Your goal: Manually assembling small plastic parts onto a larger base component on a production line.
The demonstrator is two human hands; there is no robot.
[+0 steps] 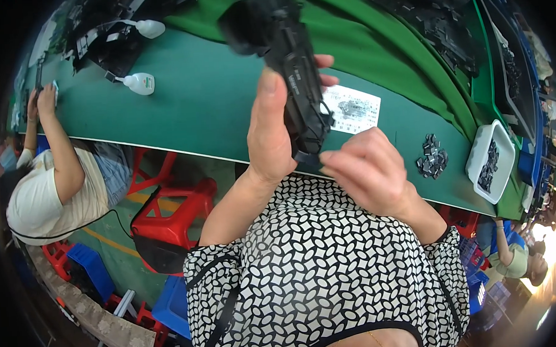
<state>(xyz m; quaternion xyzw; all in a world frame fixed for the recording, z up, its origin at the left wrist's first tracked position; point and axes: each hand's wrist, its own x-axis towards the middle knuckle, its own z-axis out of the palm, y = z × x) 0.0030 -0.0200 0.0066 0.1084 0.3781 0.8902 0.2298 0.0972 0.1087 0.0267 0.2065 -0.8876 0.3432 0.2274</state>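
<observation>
The person holds a long black plastic part (292,67) up in front of the body, above the near edge of the green tabletop (207,108). The left hand (270,127) is wrapped around the middle of this part: the thumb lies flat on the near side and the fingertips (324,63) come out on the far side, so the hand is closed on it. The upper end of the part is blurred and tilts toward the left. The right hand (365,170) is at the lower end of the part, with the fingers bent and pressed together; its fingertips touch the bottom edge, but I cannot tell whether they pinch something small there.

On the tabletop behind the hands lies a white printed paper sheet (353,108), partly hidden by the part. To the right there is a small heap of little dark pieces (432,157), and just beside it a white tray (479,152) with more dark pieces inside. Two white squeeze bottles (140,83) lie on the far left side of the tabletop, near a pile of black parts (111,38).

Another person in a white shirt (43,196) sits on the left with the arms on the tabletop. A red plastic stool (174,215) stands between this person and the wearer.
</observation>
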